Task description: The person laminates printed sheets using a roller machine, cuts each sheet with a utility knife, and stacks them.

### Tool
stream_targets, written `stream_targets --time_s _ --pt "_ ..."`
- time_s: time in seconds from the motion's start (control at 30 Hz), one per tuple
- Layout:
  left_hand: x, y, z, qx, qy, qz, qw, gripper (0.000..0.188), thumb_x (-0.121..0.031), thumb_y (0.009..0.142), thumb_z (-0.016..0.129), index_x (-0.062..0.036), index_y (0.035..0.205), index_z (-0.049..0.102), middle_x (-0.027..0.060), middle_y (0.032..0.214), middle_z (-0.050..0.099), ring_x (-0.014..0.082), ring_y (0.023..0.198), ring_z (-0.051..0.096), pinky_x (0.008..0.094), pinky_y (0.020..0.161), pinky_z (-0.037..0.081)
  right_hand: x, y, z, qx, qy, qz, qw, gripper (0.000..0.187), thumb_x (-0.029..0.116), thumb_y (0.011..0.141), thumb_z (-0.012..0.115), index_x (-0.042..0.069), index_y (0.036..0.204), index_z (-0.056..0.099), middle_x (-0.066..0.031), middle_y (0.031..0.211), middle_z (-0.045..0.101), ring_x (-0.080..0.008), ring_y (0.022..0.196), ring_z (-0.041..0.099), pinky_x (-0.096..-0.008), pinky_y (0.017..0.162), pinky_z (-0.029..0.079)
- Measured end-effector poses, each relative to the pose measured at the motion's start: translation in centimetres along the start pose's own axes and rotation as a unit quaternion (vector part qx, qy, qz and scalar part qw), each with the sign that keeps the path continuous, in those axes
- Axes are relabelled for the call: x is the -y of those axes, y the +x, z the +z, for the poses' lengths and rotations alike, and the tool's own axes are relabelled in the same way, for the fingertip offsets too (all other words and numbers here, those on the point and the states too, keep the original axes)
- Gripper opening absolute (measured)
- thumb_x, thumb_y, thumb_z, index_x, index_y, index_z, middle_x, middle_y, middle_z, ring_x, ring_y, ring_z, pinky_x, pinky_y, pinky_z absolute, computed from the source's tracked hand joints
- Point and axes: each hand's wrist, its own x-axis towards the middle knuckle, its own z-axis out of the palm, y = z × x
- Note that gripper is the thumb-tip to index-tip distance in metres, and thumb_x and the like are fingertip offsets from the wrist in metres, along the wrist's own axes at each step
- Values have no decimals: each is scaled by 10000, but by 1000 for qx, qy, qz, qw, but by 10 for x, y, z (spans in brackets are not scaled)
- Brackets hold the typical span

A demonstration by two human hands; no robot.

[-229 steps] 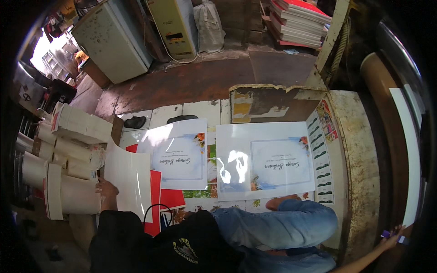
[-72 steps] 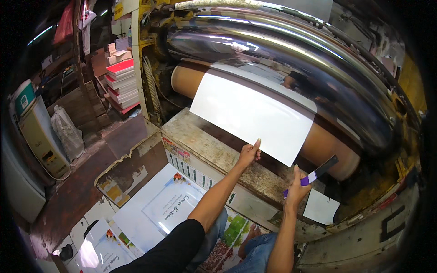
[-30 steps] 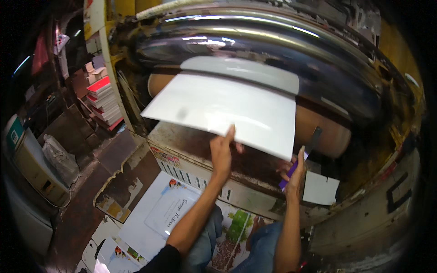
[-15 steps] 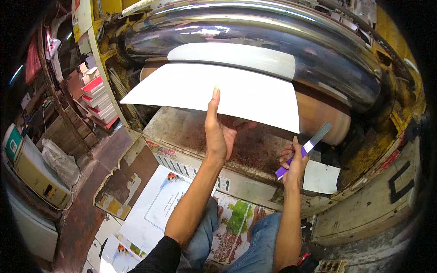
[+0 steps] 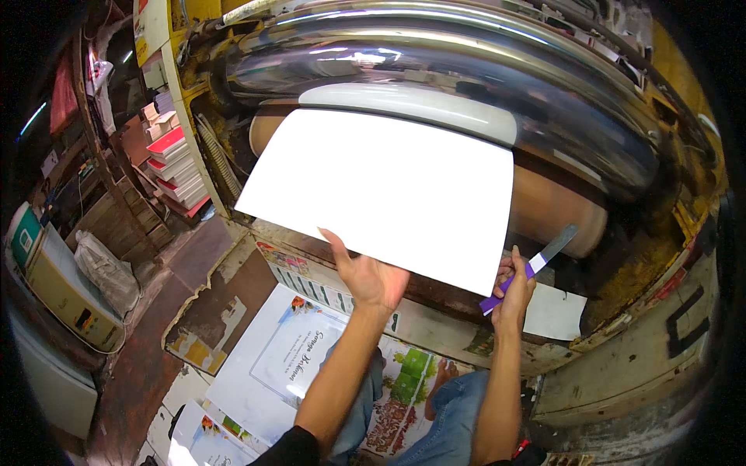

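A large white sheet [image 5: 381, 186] reaches toward me from between the rollers of a machine. My left hand [image 5: 369, 281] is at its near edge, palm up, thumb tip lying over the edge and fingers hidden beneath. By the sheet's near right corner, my right hand [image 5: 513, 293] is closed round a purple cutter knife [image 5: 531, 270]. The knife's long metal blade points up and to the right. The shiny steel roller [image 5: 435, 70] sits above the sheet and a brown roller [image 5: 556, 206] behind and below it.
A small white sheet [image 5: 556, 312] lies right of my right hand. Printed sheets [image 5: 272, 346] with a floral corner are stacked below on the left. Red-and-white stacks [image 5: 175, 159], a grey bag [image 5: 105, 268] and a carton [image 5: 74, 295] stand farther left.
The white sheet has come farther out of the rollers toward me. My left hand has moved down and back with its near edge; my right hand has shifted slightly with the knife.
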Motion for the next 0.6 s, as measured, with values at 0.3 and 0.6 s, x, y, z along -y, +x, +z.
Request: stream_targets --time_s 0.3,0.6 --pt "-5 -13 -18 -101 236 56 965 553 -335 967 476 29 1369 368 147 1365 444 277 1284 404 433 1094 299 -7 -1 6 15 -41 -15 999 292 328 911 599 80 765 554 14 630 528 -41 490 483 -159 378 297" --pt "-60 40 102 302 216 121 921 972 -779 834 274 -145 1513 -8 118 1563 -138 359 1426 -140 630 1111 66 1 -5 15 35 -67 10 997 318 348 902 611 58 779 565 -19 632 554 -91 500 525 -192 410 349"
